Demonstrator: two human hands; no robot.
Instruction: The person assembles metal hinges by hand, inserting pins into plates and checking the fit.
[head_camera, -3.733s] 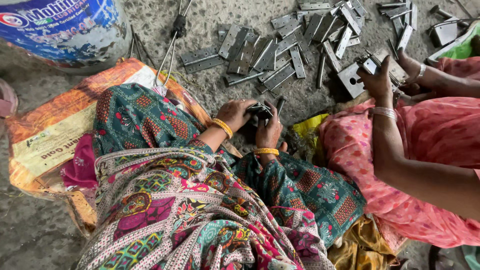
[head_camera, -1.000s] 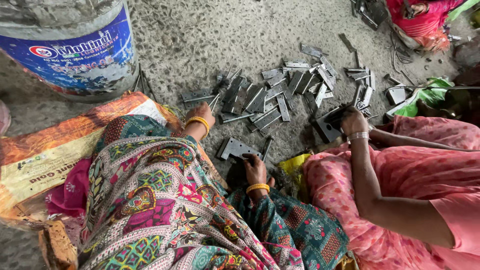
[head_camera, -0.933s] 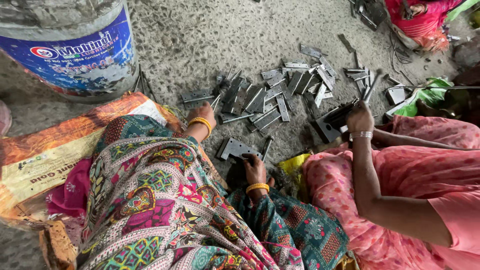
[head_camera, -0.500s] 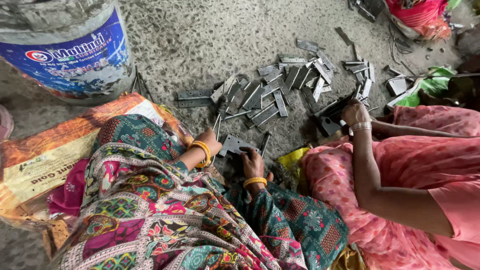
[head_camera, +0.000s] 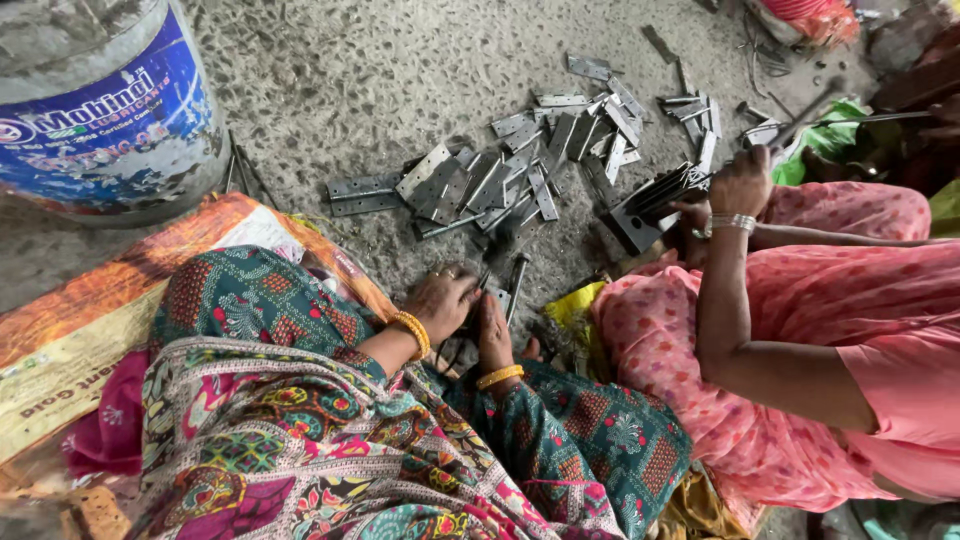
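My left hand (head_camera: 440, 300) and my right hand (head_camera: 492, 328), each with a yellow bangle at the wrist, meet on the floor in front of my patterned lap. Together they close on a small grey metal hinge (head_camera: 497, 298), mostly hidden by the fingers. A thin metal pin (head_camera: 516, 285) lies just beyond my right fingertips. Farther out on the concrete floor spreads a pile of several flat metal hinge plates (head_camera: 520, 180).
A co-worker in pink sits at the right; that person's hand (head_camera: 742, 182) holds a stack of hinge plates (head_camera: 655, 200). A big blue-labelled drum (head_camera: 95, 110) stands at the upper left. An orange printed sack (head_camera: 70, 330) lies under my left side.
My left hand has pulled back from the hinge pile and joined my right hand in front of my lap. The co-worker's hand stays by the stack of plates.
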